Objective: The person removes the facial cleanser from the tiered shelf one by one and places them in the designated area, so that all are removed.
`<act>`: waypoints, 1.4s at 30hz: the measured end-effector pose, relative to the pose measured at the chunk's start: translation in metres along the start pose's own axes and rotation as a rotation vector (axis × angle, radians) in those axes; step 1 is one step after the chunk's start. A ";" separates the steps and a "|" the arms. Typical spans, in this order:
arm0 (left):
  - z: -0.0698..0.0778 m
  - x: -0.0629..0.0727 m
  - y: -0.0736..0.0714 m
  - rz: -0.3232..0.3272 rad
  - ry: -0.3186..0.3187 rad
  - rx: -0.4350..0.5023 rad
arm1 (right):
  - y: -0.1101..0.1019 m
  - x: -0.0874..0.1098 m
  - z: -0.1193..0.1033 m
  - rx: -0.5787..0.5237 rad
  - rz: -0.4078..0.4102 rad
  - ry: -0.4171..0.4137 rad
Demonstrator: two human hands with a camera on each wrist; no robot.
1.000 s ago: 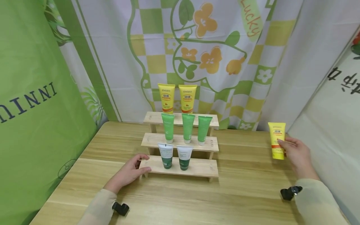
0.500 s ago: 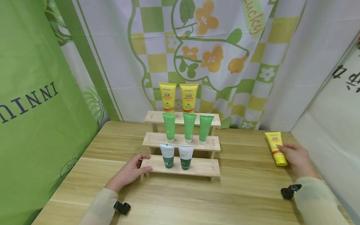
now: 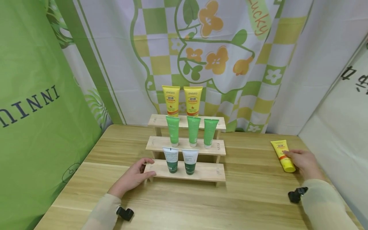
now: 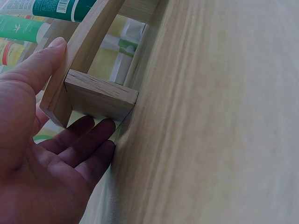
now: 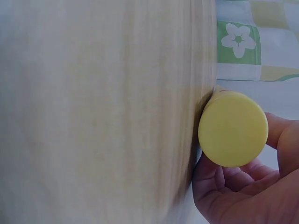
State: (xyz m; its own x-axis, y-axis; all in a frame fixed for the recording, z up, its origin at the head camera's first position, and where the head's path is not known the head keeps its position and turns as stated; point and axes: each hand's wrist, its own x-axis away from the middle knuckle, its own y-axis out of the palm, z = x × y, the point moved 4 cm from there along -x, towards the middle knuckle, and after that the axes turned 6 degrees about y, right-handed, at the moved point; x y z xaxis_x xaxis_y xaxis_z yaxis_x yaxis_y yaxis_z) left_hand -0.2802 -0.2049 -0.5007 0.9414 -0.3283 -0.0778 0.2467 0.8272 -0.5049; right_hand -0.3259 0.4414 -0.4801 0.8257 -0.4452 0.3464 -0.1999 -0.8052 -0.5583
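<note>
My right hand (image 3: pixel 307 163) holds a yellow squeeze tube (image 3: pixel 282 156) by its right side, thumb on top, at the right part of the table. The tube lies tilted with its cap towards me; in the right wrist view its round yellow cap (image 5: pixel 233 129) is close to the tabletop. My left hand (image 3: pixel 133 176) grips the left end of the lowest step of a wooden tiered stand (image 3: pixel 211 171). In the left wrist view the thumb presses the board, and the other fingers lie beside the stand's leg (image 4: pixel 103 95).
Two yellow tubes (image 3: pixel 192 101) stand on the top step, several green tubes (image 3: pixel 193 129) on the middle one. White-and-green tubes (image 3: pixel 189 163) stand on the bottom step. A patterned curtain (image 3: pixel 218 57) hangs behind the wooden table (image 3: pixel 201 204).
The yellow tube in my right hand has come down towards the table and tilted over from upright, its cap swinging to the right. My left hand stays on the stand.
</note>
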 end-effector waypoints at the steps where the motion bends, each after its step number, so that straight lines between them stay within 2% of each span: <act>1: 0.000 0.000 0.000 -0.002 -0.001 0.004 | 0.000 0.000 0.000 0.005 0.000 0.001; 11: 0.000 0.001 0.000 -0.015 0.038 0.016 | 0.000 -0.002 -0.001 0.012 0.016 0.048; 14: 0.000 0.001 0.000 -0.016 0.030 0.023 | -0.001 -0.003 0.000 0.033 0.016 0.050; 22: -0.001 0.001 0.000 -0.005 0.007 0.017 | -0.006 -0.002 0.005 0.049 -0.033 -0.001; 31: -0.001 0.000 0.000 -0.003 0.028 0.003 | -0.018 0.010 -0.007 0.056 -0.019 -0.073; 35: -0.001 0.000 0.000 -0.008 0.042 0.006 | -0.020 0.018 -0.019 0.071 -0.002 -0.134; 38: -0.001 0.000 0.000 -0.005 0.038 0.008 | -0.017 0.026 -0.032 0.057 0.026 -0.221; 42: -0.001 0.000 0.000 -0.003 0.038 0.006 | -0.009 0.044 -0.057 -0.043 0.028 -0.354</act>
State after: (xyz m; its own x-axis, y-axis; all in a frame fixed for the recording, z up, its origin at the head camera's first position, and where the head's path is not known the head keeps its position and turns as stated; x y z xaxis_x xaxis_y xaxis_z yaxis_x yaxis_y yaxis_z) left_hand -0.2809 -0.2057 -0.5018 0.9312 -0.3479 -0.1085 0.2513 0.8286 -0.5003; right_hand -0.3173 0.4069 -0.4166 0.9497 -0.3099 0.0444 -0.2408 -0.8139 -0.5288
